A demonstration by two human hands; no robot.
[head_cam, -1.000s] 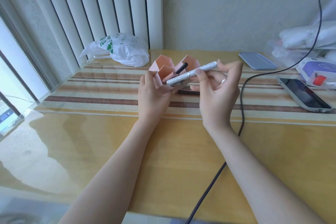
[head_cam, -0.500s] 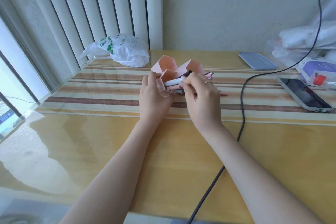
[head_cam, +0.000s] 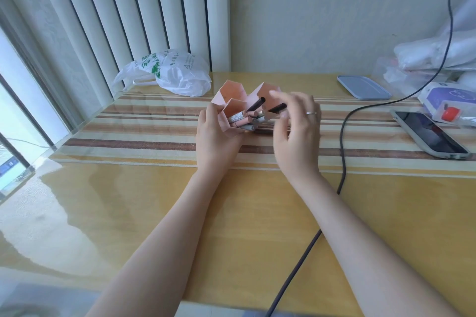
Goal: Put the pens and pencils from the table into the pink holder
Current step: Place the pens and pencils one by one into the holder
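The pink holder (head_cam: 230,92), made of several hexagonal paper cells, stands on the striped mat in the middle of the table. My left hand (head_cam: 215,136) grips its near left side. Several pens and pencils stick out of its front cells: a silver patterned pen (head_cam: 237,117), a pink one, a grey one (head_cam: 249,127) and two black-capped ones (head_cam: 255,105). My right hand (head_cam: 296,126) hovers just right of the holder, blurred, fingers spread and holding nothing. A dark pen (head_cam: 264,132) lies on the mat under that hand, partly hidden.
A black cable (head_cam: 342,136) runs down the table right of my right arm. A phone (head_cam: 430,137), a purple-white box (head_cam: 448,100) and a blue-grey lid (head_cam: 363,87) lie at the right. A white plastic bag (head_cam: 170,72) sits at the back left by the blinds.
My right hand carried the silver pen down into the holder, let it go, and has lifted away open. My left hand has stayed on the holder.
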